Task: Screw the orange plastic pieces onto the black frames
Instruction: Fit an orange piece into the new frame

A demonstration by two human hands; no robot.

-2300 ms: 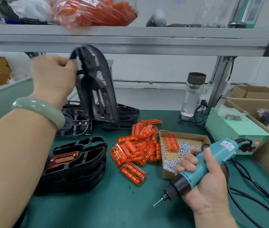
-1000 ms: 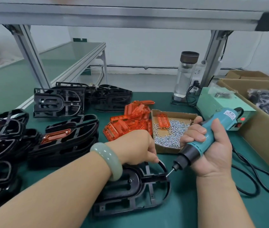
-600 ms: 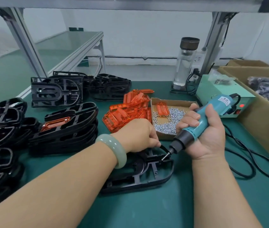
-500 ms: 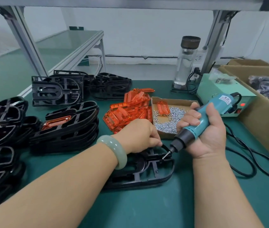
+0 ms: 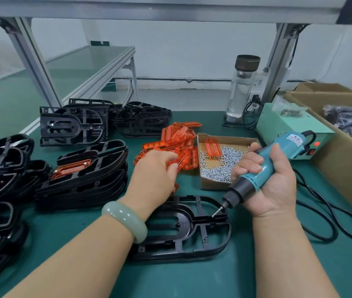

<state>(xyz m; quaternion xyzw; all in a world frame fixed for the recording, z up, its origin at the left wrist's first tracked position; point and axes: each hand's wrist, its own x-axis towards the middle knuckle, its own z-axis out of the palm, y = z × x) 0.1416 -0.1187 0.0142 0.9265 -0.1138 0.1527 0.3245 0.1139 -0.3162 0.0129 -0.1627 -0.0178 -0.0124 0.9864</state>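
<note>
Your right hand [image 5: 272, 181] gripped one screwdriver [image 5: 278, 154] above one black frame [image 5: 205, 241]; your left hand [image 5: 154, 168] pinched one orange piece [image 5: 182, 164] in the pile.

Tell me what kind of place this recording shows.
Most likely a factory assembly bench: stacked identical black frames, a pile of orange plastic pieces, and a corded electric screwdriver.

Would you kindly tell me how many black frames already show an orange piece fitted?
2: the middle stack's top frame and a frame at the far left edge. More may be hidden lower down.
</note>
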